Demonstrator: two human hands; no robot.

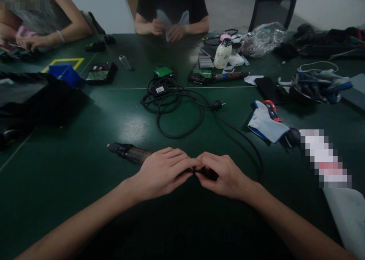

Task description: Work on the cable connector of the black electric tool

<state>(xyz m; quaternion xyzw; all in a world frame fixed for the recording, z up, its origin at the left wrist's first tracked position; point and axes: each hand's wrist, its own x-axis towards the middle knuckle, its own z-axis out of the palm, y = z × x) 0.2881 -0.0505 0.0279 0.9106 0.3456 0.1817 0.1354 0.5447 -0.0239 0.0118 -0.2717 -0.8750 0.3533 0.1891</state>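
My left hand (165,170) is wrapped over a long dark tool (128,152) with a translucent brown barrel that lies on the green table (85,168), its tip pointing left. My right hand (221,174) is closed in a pinch on the tool's cable end, fingertips meeting those of the left hand. A black cable (245,142) runs from under my right hand back to a loose coil (176,104) and a plug (218,104) in the middle of the table.
A white and blue glove (266,125) with a red-handled screwdriver (272,109) lies to the right. Circuit boards (99,72), a blue bin (66,74), a white bottle (222,53) and a black bag (37,100) stand around. Two other people sit at the far side.
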